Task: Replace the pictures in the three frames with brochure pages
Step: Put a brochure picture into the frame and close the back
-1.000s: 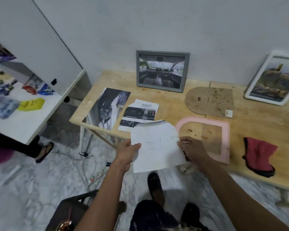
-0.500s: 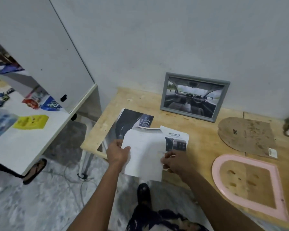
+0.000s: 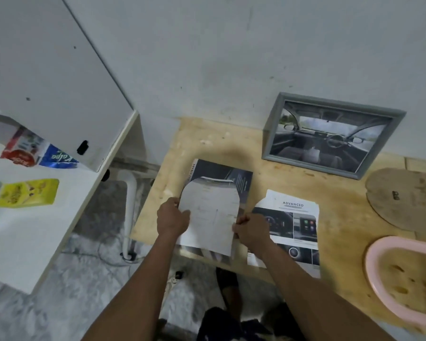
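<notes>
A white arch-topped paper sheet [image 3: 209, 212] lies over the dark car brochure [image 3: 221, 173] at the wooden table's front left. My left hand [image 3: 172, 217] pinches the sheet's left edge and my right hand [image 3: 250, 228] grips its right edge. A cut brochure page headed ADVANCED [image 3: 290, 227] lies just to the right. A grey frame [image 3: 271, 134] showing a car interior leans on the wall. The empty pink arched frame [image 3: 376, 274] lies at the right edge, with its brown arched backing board [image 3: 408, 200] behind it.
The wooden table [image 3: 342, 247] stands against a white wall. A white desk [image 3: 22, 242] with snack packets and a yellow packet [image 3: 27, 193] is at the left, under a white cabinet. Cables lie on the floor between them.
Both hands carried the white sheet left from the pink frame and lowered it onto the dark brochure. The view swung left, so the white frame and the red cloth left the picture.
</notes>
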### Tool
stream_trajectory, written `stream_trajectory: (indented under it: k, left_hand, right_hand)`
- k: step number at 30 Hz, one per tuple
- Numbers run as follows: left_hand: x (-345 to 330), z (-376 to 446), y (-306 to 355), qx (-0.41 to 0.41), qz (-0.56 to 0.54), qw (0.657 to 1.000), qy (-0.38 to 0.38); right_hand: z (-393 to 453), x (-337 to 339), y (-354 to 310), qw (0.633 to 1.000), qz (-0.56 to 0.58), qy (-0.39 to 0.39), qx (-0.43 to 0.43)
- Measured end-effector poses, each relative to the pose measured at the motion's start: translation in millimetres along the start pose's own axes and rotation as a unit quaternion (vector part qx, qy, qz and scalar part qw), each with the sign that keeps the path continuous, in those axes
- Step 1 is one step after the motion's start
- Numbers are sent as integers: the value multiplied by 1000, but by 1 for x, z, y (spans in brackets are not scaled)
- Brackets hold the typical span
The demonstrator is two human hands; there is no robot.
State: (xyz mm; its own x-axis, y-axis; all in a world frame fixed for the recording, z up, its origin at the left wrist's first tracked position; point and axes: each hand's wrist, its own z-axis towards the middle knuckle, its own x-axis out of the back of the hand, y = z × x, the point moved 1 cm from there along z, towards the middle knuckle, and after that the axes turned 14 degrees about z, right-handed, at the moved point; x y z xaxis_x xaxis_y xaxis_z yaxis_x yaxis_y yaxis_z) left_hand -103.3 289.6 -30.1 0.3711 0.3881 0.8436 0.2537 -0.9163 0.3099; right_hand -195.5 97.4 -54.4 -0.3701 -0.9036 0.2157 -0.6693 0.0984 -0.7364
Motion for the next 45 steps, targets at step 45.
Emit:
stream_trajectory:
  k: [45]
  left_hand:
    - [-114, -87, 118, -78, -52, 989, -111]
  right_hand:
    - [-27, 149, 63, 963, 82, 252, -47]
